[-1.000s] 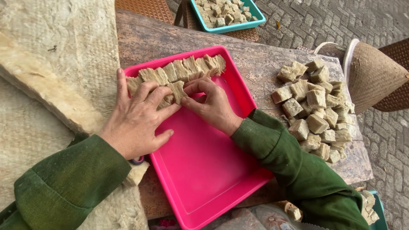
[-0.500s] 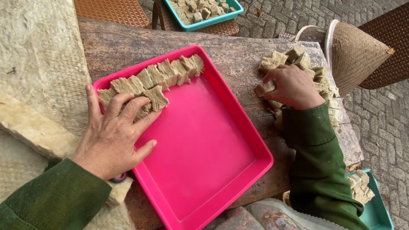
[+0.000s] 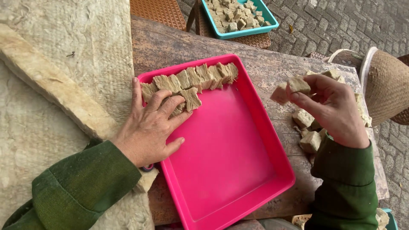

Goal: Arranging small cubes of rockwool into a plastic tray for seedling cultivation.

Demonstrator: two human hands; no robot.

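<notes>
A pink plastic tray (image 3: 238,170) lies on a worn wooden table. Beige fibrous blocks (image 3: 200,76) stand in a row along its far edge, with a few more in a second row. My left hand (image 3: 151,125) lies flat at the tray's far left corner, fingers pressing on those second-row blocks. My right hand (image 3: 330,106) is lifted above the table to the right of the tray, fingers pinched on two beige blocks (image 3: 292,88). Under and behind that hand lies a pile of loose blocks (image 3: 309,136).
A teal tray (image 3: 238,17) full of similar blocks sits on a woven stool beyond the table. A woven conical hat (image 3: 385,85) rests at the right edge. Coarse pale matting (image 3: 55,64) covers the left. Brick paving lies beyond.
My right hand went from the tray to the pile at the right, then lifted with two blocks and now heads back toward the tray. My left hand stayed on the blocks.
</notes>
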